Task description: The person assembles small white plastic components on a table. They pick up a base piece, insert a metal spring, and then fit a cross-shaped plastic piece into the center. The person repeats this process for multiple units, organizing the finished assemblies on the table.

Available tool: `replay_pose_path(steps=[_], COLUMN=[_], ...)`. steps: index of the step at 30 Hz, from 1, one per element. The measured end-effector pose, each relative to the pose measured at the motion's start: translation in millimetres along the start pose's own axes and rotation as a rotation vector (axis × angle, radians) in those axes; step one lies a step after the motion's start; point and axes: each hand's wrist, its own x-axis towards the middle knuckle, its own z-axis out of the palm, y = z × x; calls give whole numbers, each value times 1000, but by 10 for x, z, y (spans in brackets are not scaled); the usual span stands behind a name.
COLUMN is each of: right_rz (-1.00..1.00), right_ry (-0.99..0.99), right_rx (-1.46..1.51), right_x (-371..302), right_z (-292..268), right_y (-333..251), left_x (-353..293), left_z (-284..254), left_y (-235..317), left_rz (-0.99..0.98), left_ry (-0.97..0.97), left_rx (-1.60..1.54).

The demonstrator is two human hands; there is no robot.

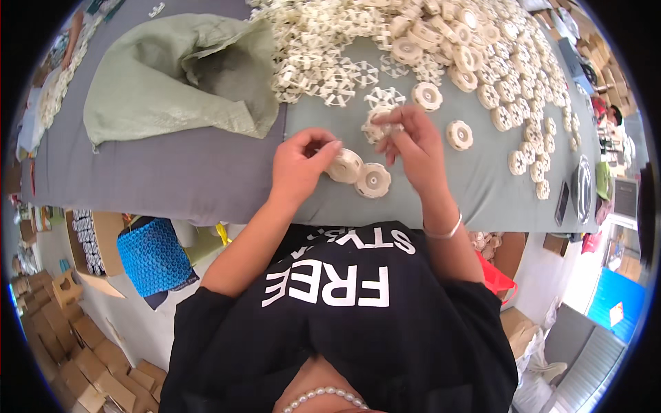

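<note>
Sack: the green sack (pixel 162 86) lies on the grey cloth (pixel 227 180), its mouth toward the right.
Left hand: the left hand (pixel 299 164) is just beside the sack's near right corner, grasping the cream disc (pixel 348 166) between thumb and fingers.
Held disc: right of the sack, tilted at the left fingertips.
Right hand: the right hand (pixel 414 143) is farther right of the sack, fingers bent, beside a blurred cream piece (pixel 376 124); I cannot tell whether it grasps that piece or is released.
Scalloped disc: the scalloped disc (pixel 373 181) is right of the sack, beyond the held disc; whether those two touch is unclear.
Lone disc: the lone disc (pixel 459 135) lies well to the sack's right.
Frame pile: the open cream frames (pixel 320 41) are heaped just right of the sack.
Disc pile: the heaped discs (pixel 441 34) are farther right of the sack.
</note>
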Motion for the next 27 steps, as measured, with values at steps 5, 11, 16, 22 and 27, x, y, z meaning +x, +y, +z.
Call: replay_pose_path(steps=[5, 11, 16, 22, 27], right_rz=[161, -419, -525, -222, -158], right_ry=[-139, 62, -234, -262, 210], right_rx=[441, -536, -665, -702, -317], right_x=[-510, -413, -105, 130, 306], right_z=[-162, 177, 42, -278, -1301], right_y=[331, 332, 359, 19, -48], left_x=[-95, -166, -29, 216, 508], left_z=[168, 285, 10, -164, 191], left_y=[-106, -10, -26, 70, 253], left_rz=[168, 137, 248, -39, 15], left_ry=[10, 55, 104, 79, -54], left_rx=[-218, -205, -213, -609, -121])
